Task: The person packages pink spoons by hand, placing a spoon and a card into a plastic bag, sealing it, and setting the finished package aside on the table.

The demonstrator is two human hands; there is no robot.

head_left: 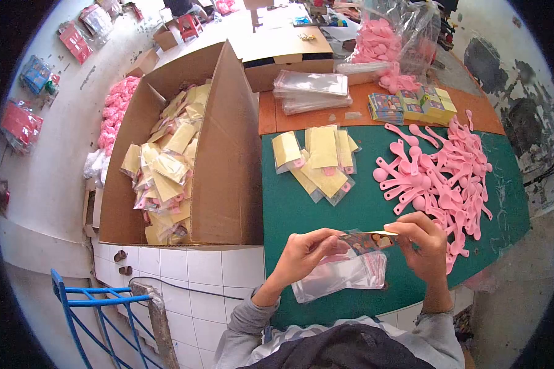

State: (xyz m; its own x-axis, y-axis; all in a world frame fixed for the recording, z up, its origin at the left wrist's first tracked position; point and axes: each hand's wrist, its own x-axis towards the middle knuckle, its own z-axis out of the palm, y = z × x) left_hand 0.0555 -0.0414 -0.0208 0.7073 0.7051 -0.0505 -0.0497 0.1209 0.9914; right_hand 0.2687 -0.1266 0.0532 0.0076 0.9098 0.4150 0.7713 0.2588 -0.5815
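My right hand point(423, 241) pinches a printed card point(375, 241) with a dark picture side and a pale yellow edge along its top. The other end of the card overlaps a clear plastic bag, which my left hand point(313, 251) holds between thumb and fingers. Below both hands, a stack of clear plastic bags point(341, 275) lies on the green table mat point(326, 218). Just beyond my right hand spreads a heap of pink plastic spoons point(440, 172).
Several filled bags with yellow cards point(322, 147) lie on the mat. A large cardboard box point(228, 154) at the left contains many more. Behind stand stacked printed cards point(386, 106), a pile of clear bags point(311, 86) and a sack of pink spoons point(378, 43). A blue metal frame point(98, 295) is lower left.
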